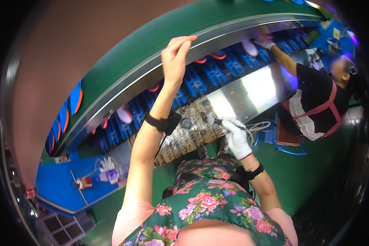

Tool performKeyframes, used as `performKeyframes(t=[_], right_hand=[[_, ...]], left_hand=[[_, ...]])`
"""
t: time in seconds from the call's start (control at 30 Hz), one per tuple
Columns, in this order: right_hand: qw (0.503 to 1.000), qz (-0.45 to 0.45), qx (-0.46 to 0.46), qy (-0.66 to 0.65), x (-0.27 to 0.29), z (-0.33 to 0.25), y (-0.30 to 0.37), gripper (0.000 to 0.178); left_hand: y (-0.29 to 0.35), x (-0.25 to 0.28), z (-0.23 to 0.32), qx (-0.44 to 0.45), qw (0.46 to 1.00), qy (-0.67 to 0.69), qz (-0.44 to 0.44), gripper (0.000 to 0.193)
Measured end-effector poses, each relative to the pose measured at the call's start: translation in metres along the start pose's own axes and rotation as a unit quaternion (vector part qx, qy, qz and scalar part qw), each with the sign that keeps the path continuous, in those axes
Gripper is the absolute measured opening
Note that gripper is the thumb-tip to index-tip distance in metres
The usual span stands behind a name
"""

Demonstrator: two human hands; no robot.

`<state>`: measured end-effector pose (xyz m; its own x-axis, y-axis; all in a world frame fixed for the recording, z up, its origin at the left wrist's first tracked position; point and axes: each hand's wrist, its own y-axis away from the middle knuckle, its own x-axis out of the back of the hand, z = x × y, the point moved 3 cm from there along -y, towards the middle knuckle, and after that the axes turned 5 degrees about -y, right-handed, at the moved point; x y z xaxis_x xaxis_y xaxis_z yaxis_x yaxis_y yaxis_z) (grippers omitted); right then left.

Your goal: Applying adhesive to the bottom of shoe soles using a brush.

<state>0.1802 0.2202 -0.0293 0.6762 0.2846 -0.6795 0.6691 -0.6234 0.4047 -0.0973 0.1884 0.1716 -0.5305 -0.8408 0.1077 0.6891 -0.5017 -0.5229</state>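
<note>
Holds a brush [211, 119] by its handle in the gloved right hand [236, 137], with grip closed round it, above the worktop [184, 143], in from its near edge. Has the bare left hand [177, 59] at the near edge of the belt [209, 24], with fingertips bunched; cannot tell whether holding anything.

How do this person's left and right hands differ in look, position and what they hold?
The left hand is bare; the right hand wears a white glove. The left hand is stretched far forward to the metal rail, whereas the right hand is nearer the body, beside the stained work surface. The right hand grips a dark-handled brush; nothing shows in the left hand. Both forearms carry a black band.
</note>
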Motion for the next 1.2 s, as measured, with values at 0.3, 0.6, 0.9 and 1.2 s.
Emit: performKeyframes(t=[0.3,0.6,0.9,1.2], right_hand=[[0.999,0.012,0.047,0.009,0.019,-0.064,0.026,0.016],[0.999,-0.016,0.04,-0.003,0.048,-0.084,0.052,0.018],[0.998,-0.061,-0.015,0.004,0.029,-0.097,0.042,0.018],[0.994,-0.04,-0.051,-0.09,-0.01,-0.11,0.019,0.012]], left_hand=[[-0.188,-0.177,-0.071,-0.017,0.907,-0.378,-0.184,0.079],[-0.242,-0.191,-0.068,-0.021,0.849,-0.497,-0.18,0.067],[-0.127,-0.048,-0.011,0.084,0.985,-0.087,-0.125,0.027],[0.112,0.085,0.027,0.039,0.949,-0.275,0.146,0.023]])
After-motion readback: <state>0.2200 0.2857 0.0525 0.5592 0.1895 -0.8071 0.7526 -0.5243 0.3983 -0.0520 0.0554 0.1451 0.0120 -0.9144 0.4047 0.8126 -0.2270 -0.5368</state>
